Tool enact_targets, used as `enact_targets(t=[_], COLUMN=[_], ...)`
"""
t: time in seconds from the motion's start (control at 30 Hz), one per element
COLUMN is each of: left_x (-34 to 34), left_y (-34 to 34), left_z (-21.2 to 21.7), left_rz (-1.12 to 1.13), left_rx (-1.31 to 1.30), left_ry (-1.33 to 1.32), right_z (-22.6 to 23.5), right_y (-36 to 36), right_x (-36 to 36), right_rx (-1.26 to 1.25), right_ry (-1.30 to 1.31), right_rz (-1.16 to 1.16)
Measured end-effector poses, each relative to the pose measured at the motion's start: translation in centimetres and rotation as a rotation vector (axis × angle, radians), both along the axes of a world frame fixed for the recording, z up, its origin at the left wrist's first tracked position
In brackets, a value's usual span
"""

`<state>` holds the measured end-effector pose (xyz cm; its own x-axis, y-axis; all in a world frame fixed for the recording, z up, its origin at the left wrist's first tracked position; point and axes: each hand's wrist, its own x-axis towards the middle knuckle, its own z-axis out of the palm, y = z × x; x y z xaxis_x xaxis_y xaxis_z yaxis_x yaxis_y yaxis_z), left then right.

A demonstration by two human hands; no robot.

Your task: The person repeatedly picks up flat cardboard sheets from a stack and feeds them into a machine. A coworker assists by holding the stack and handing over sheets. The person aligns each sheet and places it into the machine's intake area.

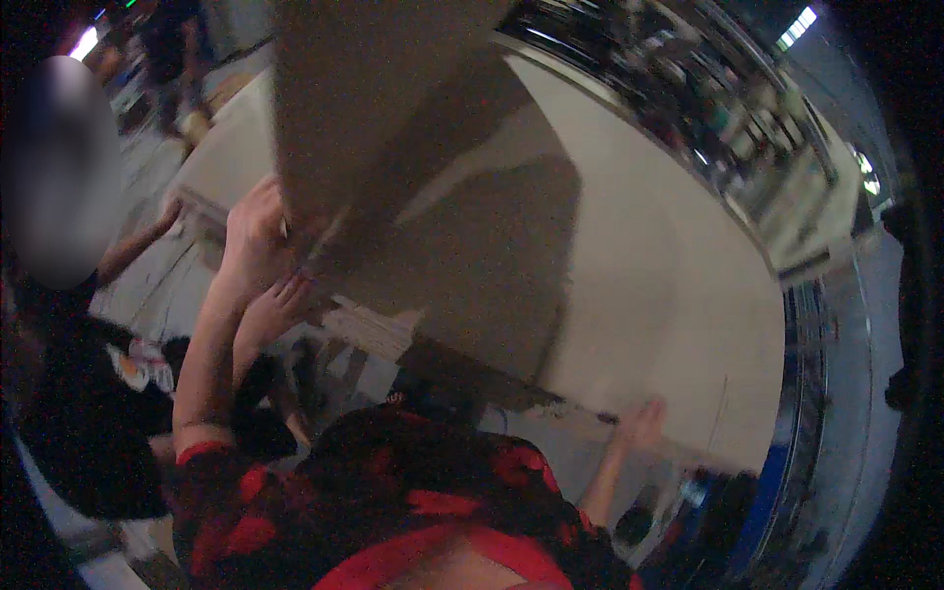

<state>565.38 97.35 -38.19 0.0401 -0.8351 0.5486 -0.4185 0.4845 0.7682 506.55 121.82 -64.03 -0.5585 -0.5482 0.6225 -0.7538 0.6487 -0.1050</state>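
A large stiff brown sheet, which looks like cardboard, stands raised over a wide pale board. My left hand is closed round the raised sheet's left edge, its fingertips partly hidden. Just below, another person's hand touches the same corner. A dark shadow falls across the board's middle, and its near edge looks ragged and layered. On the right, my right hand lies on the board's near edge, fingers stretched out and a little blurred.
At the left a co-worker in dark clothes has a hand at the board's far left corner. Beyond the board is a blurred stretch of machinery. Blue upright parts stand at the right. Another person's legs show at the back left.
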Motion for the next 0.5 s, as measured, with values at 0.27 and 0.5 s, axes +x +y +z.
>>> enact_targets(t=[0.27, 0.5], left_x=[-20.2, -20.1], left_y=[4.9, 2.2], left_z=[-9.0, -12.6], left_rz=[-0.523, -0.624], left_rx=[-0.448, -0.501], left_ry=[-0.636, -1.089], right_z=[0.6, 4.0], right_y=[-1.1, 8.2], right_x=[9.9, 0.6], right_rx=[-0.015, -0.884], right_ry=[-0.081, -0.55], right_rz=[0.114, -0.026])
